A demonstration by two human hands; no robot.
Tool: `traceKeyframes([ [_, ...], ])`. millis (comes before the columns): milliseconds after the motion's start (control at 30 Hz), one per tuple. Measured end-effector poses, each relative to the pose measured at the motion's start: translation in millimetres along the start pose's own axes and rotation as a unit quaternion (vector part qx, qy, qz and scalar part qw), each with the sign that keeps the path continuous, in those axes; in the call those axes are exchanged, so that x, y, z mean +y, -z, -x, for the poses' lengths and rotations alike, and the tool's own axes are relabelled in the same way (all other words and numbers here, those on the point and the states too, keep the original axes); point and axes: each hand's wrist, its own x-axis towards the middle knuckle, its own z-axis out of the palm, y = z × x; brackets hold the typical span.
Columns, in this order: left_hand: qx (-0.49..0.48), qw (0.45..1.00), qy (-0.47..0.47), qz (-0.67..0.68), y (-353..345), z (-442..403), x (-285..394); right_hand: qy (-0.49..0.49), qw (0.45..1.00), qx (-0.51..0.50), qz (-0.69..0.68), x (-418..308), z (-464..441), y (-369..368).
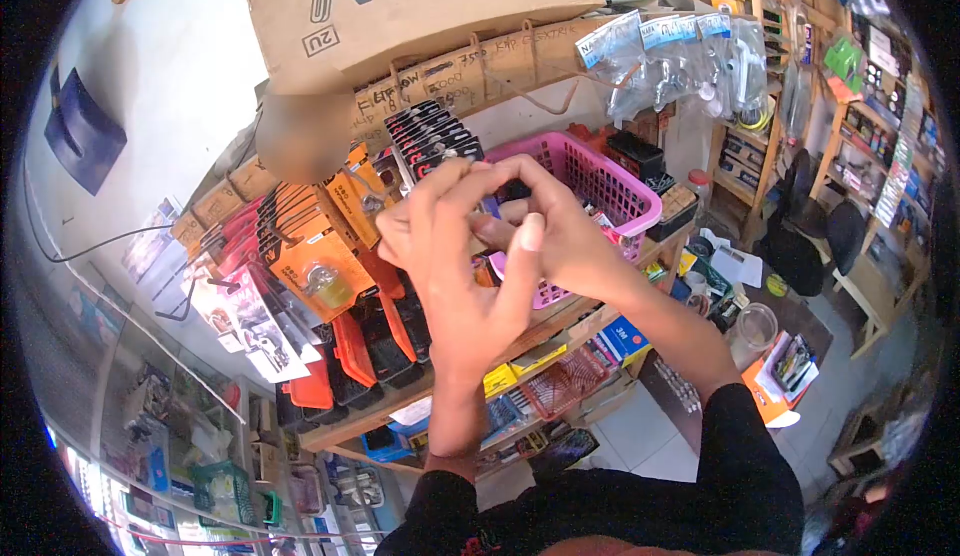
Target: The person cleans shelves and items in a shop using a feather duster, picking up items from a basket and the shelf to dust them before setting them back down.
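Note:
My left hand and my right hand are raised together in the middle of the head view, their curled fingertips meeting. Whatever is pinched between them, if anything, is hidden by the fingers. My left thumb points up, towards the right hand. Just behind them is a pink plastic basket with dark items inside. To the left of my left hand hang orange carded packs, one with a clear yellowish blister. Dark carded packs hang in a row beyond my fingers.
A large cardboard box lies above a wooden rail with hooks. Bagged taps hang at the right. Black and orange cases stand at the wooden shelf's left end. A stool and loaded shelves occupy the right side.

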Motion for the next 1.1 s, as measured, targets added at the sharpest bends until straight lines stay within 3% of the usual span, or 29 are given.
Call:
traceKeyframes([
  [33,0.006,1.000,0.007,-0.002,0.7,-0.2,-1.0,0.053,0.995,0.013,0.080,3.4,-1.5,0.2],
  [133,0.007,1.000,-0.005,-0.013,-1.0,-2.2,-5.3,0.077,0.934,0.074,0.341,-15.1,6.5,2.4],
  [300,-0.017,0.999,-0.035,-0.026,-11.9,-5.4,-3.0,0.095,0.934,0.084,0.334,-2.8,9.3,28.9],
  [400,-0.039,0.996,-0.050,-0.056,-17.2,-8.2,0.5,0.050,0.952,0.092,0.287,2.7,10.8,53.2],
  [467,-0.039,0.995,-0.070,-0.059,-23.4,-10.3,-0.1,0.035,0.921,0.083,0.378,2.3,11.7,74.8],
  [533,-0.046,0.994,-0.073,-0.068,-26.6,-11.8,2.8,-0.055,0.858,-0.004,0.510,13.6,12.4,107.7],
  [667,-0.056,0.994,-0.045,-0.081,-27.1,-11.2,10.5,-0.148,0.721,-0.172,0.655,39.5,29.9,141.0],
  [700,-0.052,0.995,-0.042,-0.079,-26.9,-11.2,12.0,-0.183,0.741,-0.160,0.626,33.5,29.3,136.0],
  [800,-0.007,0.993,-0.078,-0.089,-32.5,-10.7,8.7,-0.159,0.747,-0.152,0.627,50.1,25.6,159.1],
  [933,0.060,0.990,-0.114,-0.060,-30.6,3.0,12.4,-0.065,0.770,-0.013,0.634,50.2,-2.0,204.7],
  [1033,0.128,0.986,-0.096,0.055,-35.4,32.2,0.4,-0.059,0.706,0.138,0.692,79.5,-23.7,257.8],
  [1100,0.149,0.981,-0.066,0.107,-36.5,57.4,-5.5,-0.125,0.674,0.173,0.708,87.3,-20.1,264.4],
])
